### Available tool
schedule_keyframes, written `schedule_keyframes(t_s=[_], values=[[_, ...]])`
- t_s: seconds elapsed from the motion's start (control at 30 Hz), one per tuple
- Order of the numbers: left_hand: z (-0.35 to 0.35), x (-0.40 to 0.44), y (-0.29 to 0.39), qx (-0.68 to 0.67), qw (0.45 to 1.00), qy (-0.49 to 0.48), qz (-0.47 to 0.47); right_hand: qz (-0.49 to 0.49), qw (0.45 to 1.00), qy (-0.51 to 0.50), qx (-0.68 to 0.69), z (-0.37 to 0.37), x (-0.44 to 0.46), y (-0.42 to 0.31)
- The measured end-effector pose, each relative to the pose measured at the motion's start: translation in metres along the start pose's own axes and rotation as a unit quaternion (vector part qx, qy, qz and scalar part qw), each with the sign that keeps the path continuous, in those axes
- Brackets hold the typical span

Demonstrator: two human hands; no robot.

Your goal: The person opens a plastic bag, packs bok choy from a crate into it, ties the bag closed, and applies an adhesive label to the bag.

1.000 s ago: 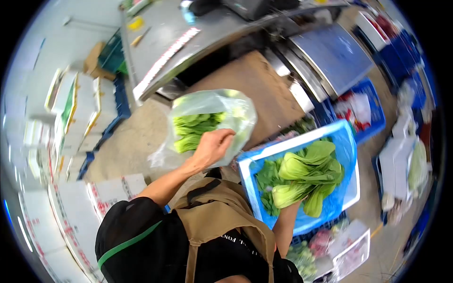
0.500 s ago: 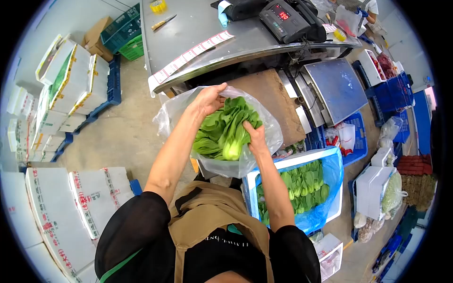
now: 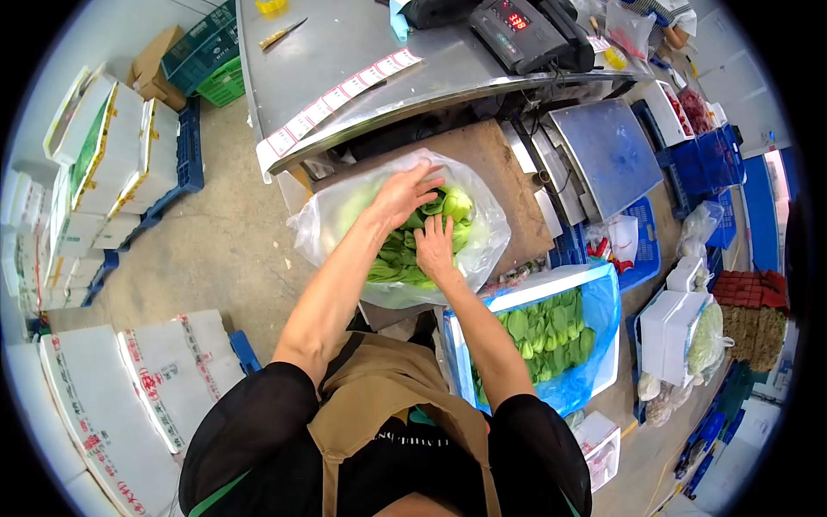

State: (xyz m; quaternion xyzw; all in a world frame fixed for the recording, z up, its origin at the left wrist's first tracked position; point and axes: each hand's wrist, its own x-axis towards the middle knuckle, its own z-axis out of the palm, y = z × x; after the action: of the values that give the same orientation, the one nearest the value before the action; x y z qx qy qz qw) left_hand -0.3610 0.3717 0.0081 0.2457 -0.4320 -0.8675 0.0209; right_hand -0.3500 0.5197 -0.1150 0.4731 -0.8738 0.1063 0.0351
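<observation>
Greens (image 3: 398,260) inside the clear bag (image 3: 326,226), in front of the brown board (image 3: 521,194). Left grip (image 3: 402,196) open, with fingers spread over the far part of the heap; right grip (image 3: 437,247) with fingers bent, down upon the leaves. Cannot tell from this view whether closed on some leaf or only pressing. First worry, as a judgement: damage by pressure, because of soft leaves and probably brittle stems; could bruise or snap under too strong a push. Second worry: a split in the bag, probably from a hard stem end forced against the thin wall. Also possible: an inward fold of the slack rim, with leaves then bent or caught at the edge. Support below the bag mostly hidden, so cannot tell how firm; with uneven pushing, could slide or tip, and spill leaves to the floor (image 3: 233,207). Just beside, near the right forearm (image 3: 491,336), the box (image 3: 608,366) with blue liner (image 3: 606,297); with a careless backward pull of the elbow, could catch the liner and disturb the rows (image 3: 551,336) inside.
</observation>
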Motion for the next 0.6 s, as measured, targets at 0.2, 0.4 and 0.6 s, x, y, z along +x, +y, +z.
schedule_keyframes(t_s=[0.2,0.4,0.6], values=[[-0.012,0.011,-0.049,0.475,0.878,-0.022,0.050,0.063,0.987,0.024,0.146,-0.088,-0.012,0.005],[0.032,0.027,-0.125,0.714,0.648,0.046,0.260,0.344,0.914,0.213,0.038,-0.104,-0.010,0.057],[0.012,0.036,-0.160,0.680,0.696,0.008,0.228,0.486,0.605,0.239,0.584,-0.113,-0.033,0.113]])
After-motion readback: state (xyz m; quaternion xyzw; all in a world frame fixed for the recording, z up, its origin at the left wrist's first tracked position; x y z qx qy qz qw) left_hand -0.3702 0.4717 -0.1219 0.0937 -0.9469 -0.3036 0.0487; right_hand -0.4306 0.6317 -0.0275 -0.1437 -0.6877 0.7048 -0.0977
